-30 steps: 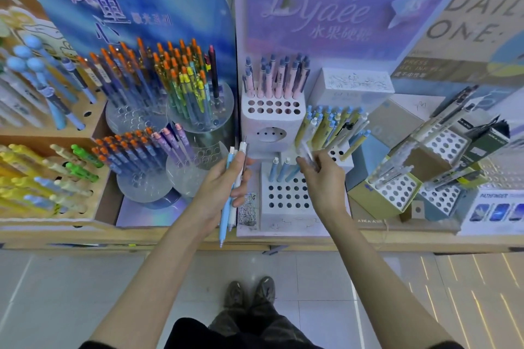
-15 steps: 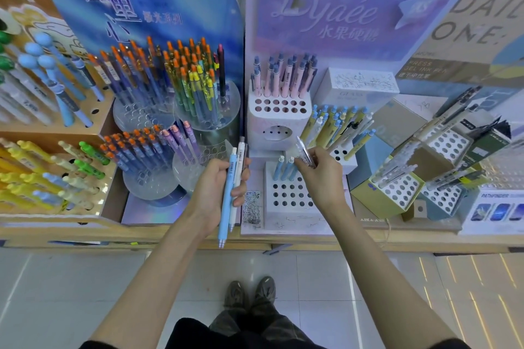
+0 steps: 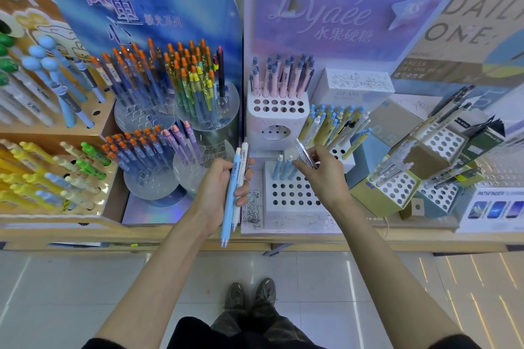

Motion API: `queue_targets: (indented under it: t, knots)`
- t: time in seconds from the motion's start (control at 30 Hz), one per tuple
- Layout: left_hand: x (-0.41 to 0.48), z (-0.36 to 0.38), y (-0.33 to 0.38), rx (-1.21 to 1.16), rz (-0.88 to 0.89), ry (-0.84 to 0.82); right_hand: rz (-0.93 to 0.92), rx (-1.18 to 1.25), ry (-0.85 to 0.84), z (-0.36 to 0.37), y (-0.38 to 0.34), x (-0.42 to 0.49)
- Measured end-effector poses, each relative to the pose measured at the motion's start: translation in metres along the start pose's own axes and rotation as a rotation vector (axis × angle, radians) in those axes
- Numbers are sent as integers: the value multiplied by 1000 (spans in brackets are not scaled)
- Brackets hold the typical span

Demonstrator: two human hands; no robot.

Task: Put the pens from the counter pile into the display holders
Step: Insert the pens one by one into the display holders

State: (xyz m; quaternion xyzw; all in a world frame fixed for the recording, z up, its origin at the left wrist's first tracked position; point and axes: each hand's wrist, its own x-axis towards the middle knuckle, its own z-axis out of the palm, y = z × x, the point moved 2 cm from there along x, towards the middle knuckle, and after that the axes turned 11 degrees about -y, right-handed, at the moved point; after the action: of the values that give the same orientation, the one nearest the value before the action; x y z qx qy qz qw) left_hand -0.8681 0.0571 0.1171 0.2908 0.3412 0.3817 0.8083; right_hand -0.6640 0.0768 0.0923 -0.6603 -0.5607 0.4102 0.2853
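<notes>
Over white holder (image 3: 295,219), prob clear pen (image 3: 305,154), btwn R fingers (image 3: 321,152)

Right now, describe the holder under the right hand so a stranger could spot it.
Below the purple Lyaée sign stands a white stepped display. The holder is its lowest front block. Unlike the blocks behind, it shows only three blue pens, back row.
</notes>
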Motion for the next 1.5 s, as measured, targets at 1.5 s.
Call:
queue_targets:
  t: [1.5]
  knots:
    - [34, 27, -28, 526, 109, 97, -64, 128, 200, -35, -7, -26]
